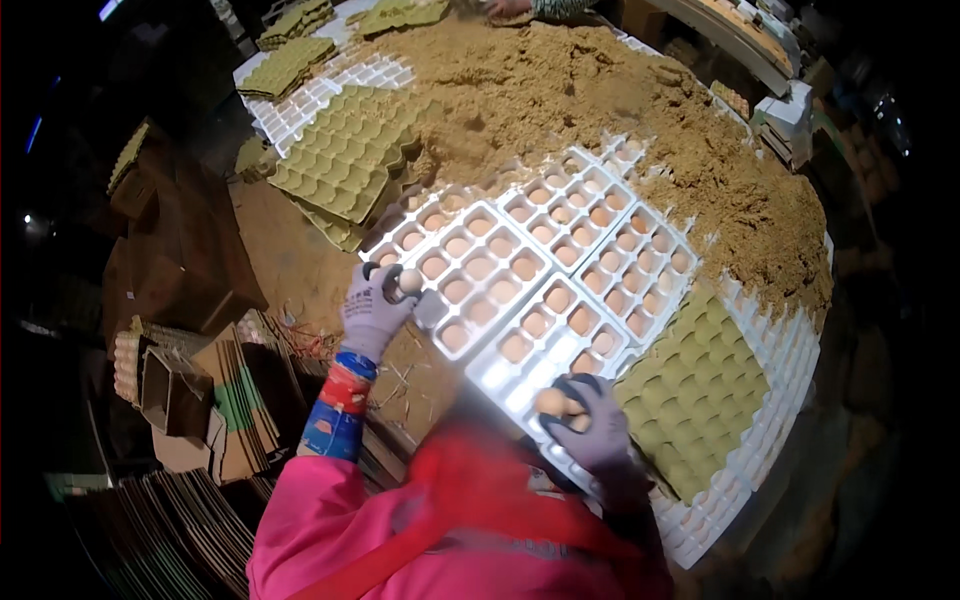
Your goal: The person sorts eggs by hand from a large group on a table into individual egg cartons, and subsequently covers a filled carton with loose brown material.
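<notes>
White plastic egg trays (530, 270) sit in the middle, mostly filled with brown eggs. Greenish pulp egg cartons (345, 160) are stacked upper left, more (695, 390) at right. Flattened brown cardboard boxes (225, 400) pile up lower left.

The light falls strongly from above on the middle, where the white plastic egg trays (540, 290) glare and lose detail. Outside this, the scene is dim and the corners are fully black. The fisheye bends straight edges near the rim. The picture is slightly soft and grainy.
</notes>
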`<state>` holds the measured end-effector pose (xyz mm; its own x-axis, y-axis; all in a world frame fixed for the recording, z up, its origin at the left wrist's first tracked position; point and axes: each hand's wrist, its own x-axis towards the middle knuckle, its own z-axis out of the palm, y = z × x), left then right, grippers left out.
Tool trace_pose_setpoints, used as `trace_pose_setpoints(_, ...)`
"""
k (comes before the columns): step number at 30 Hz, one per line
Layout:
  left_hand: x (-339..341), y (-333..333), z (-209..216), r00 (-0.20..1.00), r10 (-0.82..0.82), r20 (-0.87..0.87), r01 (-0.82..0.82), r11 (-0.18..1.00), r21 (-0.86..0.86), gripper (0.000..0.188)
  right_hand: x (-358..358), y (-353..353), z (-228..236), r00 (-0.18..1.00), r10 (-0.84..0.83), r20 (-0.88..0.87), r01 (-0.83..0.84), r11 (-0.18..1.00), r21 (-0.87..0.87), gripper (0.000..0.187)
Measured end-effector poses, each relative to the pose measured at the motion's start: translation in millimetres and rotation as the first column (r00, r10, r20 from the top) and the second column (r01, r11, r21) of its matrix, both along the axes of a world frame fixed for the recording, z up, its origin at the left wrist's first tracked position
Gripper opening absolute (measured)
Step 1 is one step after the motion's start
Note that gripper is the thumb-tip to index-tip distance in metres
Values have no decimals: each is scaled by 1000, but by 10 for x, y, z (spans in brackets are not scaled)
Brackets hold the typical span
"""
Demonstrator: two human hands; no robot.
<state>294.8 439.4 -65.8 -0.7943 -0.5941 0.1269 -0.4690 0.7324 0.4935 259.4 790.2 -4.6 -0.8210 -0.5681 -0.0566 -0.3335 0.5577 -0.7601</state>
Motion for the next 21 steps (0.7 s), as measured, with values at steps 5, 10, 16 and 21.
trace_pose_setpoints(5, -205, -260, -140, 947, -122, 298, 159, 982, -104, 47, 32, -919, -318, 988, 90, -128, -33, 918, 395, 53)
trace_pose_setpoints(10, -121, 77, -210, 865, -481, 140, 490, 871, -39, 44, 112, -984, -452, 992, 34, -119, 19, 909, 416, 51)
trace_pose_setpoints(16, -201, -106, -348, 941, -295, -168, 331, 689, 644, 36, 10, -842, -691, 932, -297, -206, 350, 887, 301, 46)
trace_pose_setpoints(21, -88, 168, -241, 950, -241, -197, 114, -317, 942, 54, -355, -684, -848, 855, -340, -390, 439, 876, 198, 40)
